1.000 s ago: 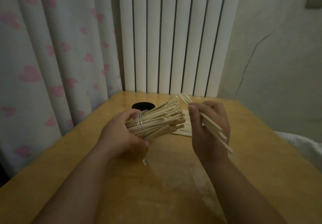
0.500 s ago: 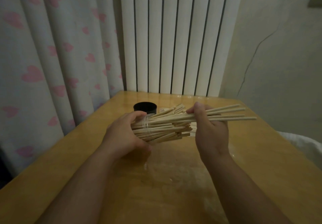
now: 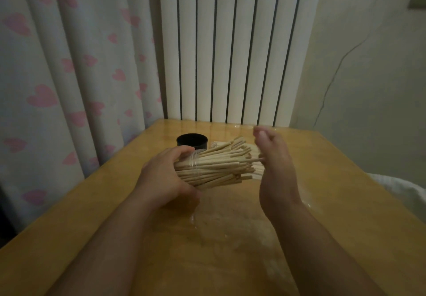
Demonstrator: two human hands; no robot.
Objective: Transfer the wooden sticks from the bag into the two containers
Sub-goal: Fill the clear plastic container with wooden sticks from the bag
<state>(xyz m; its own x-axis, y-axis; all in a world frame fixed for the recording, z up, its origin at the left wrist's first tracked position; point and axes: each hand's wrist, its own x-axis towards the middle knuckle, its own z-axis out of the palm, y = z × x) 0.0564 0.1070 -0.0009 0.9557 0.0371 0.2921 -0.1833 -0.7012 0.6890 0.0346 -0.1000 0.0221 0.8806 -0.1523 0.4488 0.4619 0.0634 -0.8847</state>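
Note:
My left hand (image 3: 164, 178) grips a clear container (image 3: 194, 165) tipped on its side, packed with a thick bundle of pale wooden sticks (image 3: 219, 167) whose ends point right. My right hand (image 3: 275, 169) stands flat and upright, its palm against the stick ends, fingers straight. A short black container (image 3: 192, 140) stands on the table behind the bundle. More sticks (image 3: 221, 144) lie flat on the table beyond the bundle. A clear plastic bag (image 3: 230, 226) lies crumpled under my forearms.
The wooden table (image 3: 345, 192) runs to a white ribbed radiator (image 3: 230, 49) at the back. A curtain with pink hearts (image 3: 57, 76) hangs at the left. White fabric (image 3: 405, 192) shows past the table's right edge.
My right hand held several sticks, swung them level with the bundle and slid them in. Now it holds nothing and presses flat on the stick ends. My left hand kept its grip.

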